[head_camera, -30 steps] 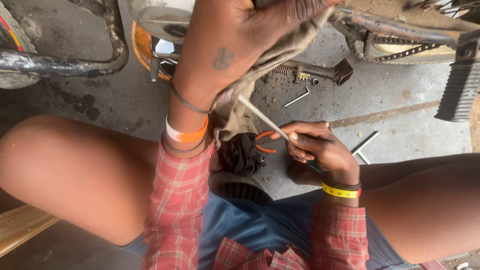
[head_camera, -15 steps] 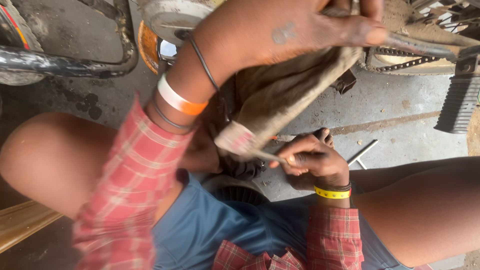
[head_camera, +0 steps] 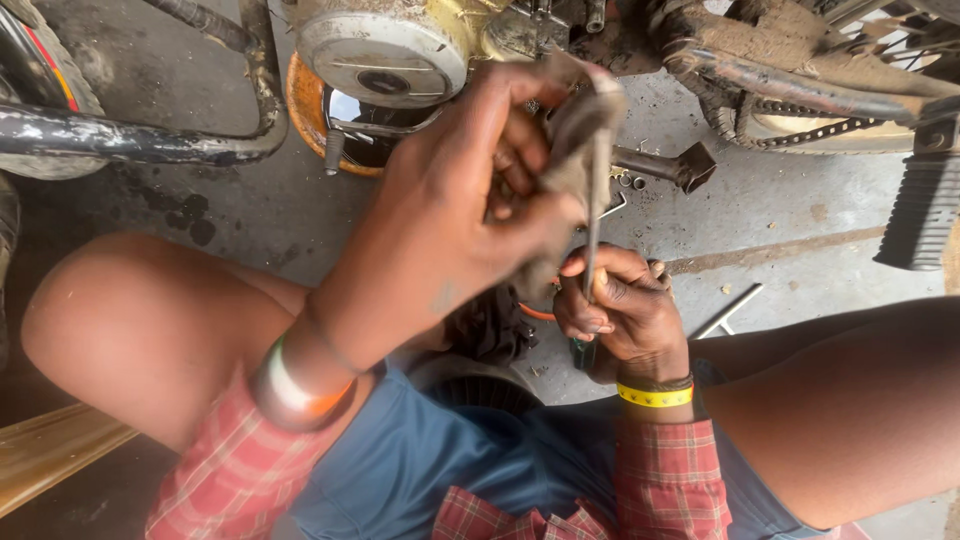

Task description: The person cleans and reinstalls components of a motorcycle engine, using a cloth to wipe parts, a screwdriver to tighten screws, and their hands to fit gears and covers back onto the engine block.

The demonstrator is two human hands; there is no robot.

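- Two hands at work, head view, over a concrete floor (head_camera: 800,230) beside a motorcycle engine (head_camera: 385,50).
- L hand (head_camera: 450,215): your fingers are closed round a dirty grey rag (head_camera: 575,140), bunched over the upper part of the tool.
- R hand (head_camera: 620,310): your fist is wrapped tight round the handle of a screwdriver (head_camera: 592,250); the thin metal shaft stands upright, rising from the fist into the rag.
- Position: the shaft sits between your hands, rag at top, handle at bottom; the dark butt end shows just below the R fist.
- Risk 1 (judged): the rag looks greasy, so the L grip may slide along the shaft; a hard pull could drive the tip into your palm.
- Risk 2 (judged): loose rag hangs near the drive chain (head_camera: 800,120) and footpeg (head_camera: 925,210); it could snag there.
- Risk 3 (judged): small metal parts (head_camera: 730,310) lie on the floor by your R knee; a dropped tool may scatter them.
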